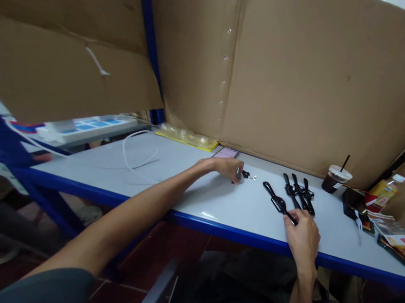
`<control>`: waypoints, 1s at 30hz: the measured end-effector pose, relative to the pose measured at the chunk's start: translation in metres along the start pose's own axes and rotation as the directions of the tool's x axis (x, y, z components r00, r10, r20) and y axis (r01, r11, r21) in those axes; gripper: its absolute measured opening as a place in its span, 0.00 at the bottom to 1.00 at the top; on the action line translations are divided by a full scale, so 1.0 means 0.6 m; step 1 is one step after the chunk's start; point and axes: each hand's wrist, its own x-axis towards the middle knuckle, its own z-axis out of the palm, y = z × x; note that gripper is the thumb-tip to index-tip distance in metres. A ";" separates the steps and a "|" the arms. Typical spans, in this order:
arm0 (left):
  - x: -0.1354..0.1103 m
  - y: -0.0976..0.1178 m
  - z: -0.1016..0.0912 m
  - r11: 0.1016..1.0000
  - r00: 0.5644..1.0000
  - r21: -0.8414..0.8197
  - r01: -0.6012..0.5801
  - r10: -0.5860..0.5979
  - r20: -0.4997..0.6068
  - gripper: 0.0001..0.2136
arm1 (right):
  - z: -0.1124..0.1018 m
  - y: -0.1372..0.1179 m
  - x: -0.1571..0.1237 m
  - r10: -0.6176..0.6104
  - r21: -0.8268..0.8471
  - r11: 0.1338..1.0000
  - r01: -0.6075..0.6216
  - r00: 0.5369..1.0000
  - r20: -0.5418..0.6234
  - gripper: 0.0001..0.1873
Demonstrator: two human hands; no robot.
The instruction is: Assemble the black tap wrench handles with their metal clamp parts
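My left hand [227, 168] rests on the white table top [187, 190], fingers curled over something small that I cannot make out. Just right of it lie a small black part [246, 174] and a tiny metal piece [253, 178]. My right hand [300, 238] is near the front edge, its fingers pinched on the near end of a long black plastic handle-like piece [277, 202]. Three similar black pieces [300, 193] lie side by side just beyond it.
Cardboard sheets wall the back and left. An iced drink cup with a straw [336, 178], a yellow bottle [383, 193], packets and dark items [394, 240] sit right. A phone [226, 152], a yellow-edged tray [185, 137] and a white cable [135, 153] lie at the back.
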 end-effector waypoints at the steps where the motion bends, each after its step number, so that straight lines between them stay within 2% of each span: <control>1: 0.000 0.001 -0.001 1.000 1.000 -0.013 -0.005 0.005 0.001 0.27 | 0.000 0.000 0.000 0.001 0.000 1.000 -0.001 1.000 0.003 0.05; 5: -0.002 0.008 -0.005 0.987 0.997 -0.139 -0.075 0.079 0.022 0.19 | -0.003 -0.002 0.000 -0.005 0.005 1.000 0.005 1.000 -0.001 0.05; 9: -0.016 0.033 -0.007 0.907 0.976 -0.390 -0.157 0.204 0.081 0.11 | -0.004 -0.003 -0.003 -0.010 -0.003 1.000 0.010 1.000 -0.002 0.05; 11: -0.026 0.057 -0.004 0.844 0.964 -0.498 -0.201 0.261 0.053 0.11 | -0.003 -0.003 -0.004 -0.021 -0.007 1.000 0.021 1.000 0.003 0.06; 15: -0.032 0.117 0.010 0.737 0.943 -0.602 -0.307 0.320 -0.090 0.10 | 0.001 0.002 -0.003 -0.066 0.000 0.998 0.066 0.998 0.001 0.07; 19: -0.006 0.171 0.027 0.658 0.957 -0.704 -0.266 0.271 -0.107 0.07 | 0.002 0.008 -0.002 -0.083 0.033 0.996 0.082 0.996 0.017 0.07; 22: 0.022 0.193 0.042 0.673 0.965 -0.703 -0.228 0.250 -0.073 0.05 | 0.002 0.010 -0.002 -0.085 0.054 0.995 0.084 0.996 0.019 0.08; 24: 0.036 0.195 0.054 0.692 0.961 -0.680 -0.242 0.268 -0.070 0.04 | 0.003 0.010 -0.002 -0.093 0.057 0.994 0.092 0.996 0.013 0.08; 30: 0.054 0.175 0.087 0.766 0.905 -0.484 -0.423 0.390 -0.172 0.05 | 0.003 0.008 -0.005 -0.105 0.054 0.993 0.106 0.994 -0.009 0.08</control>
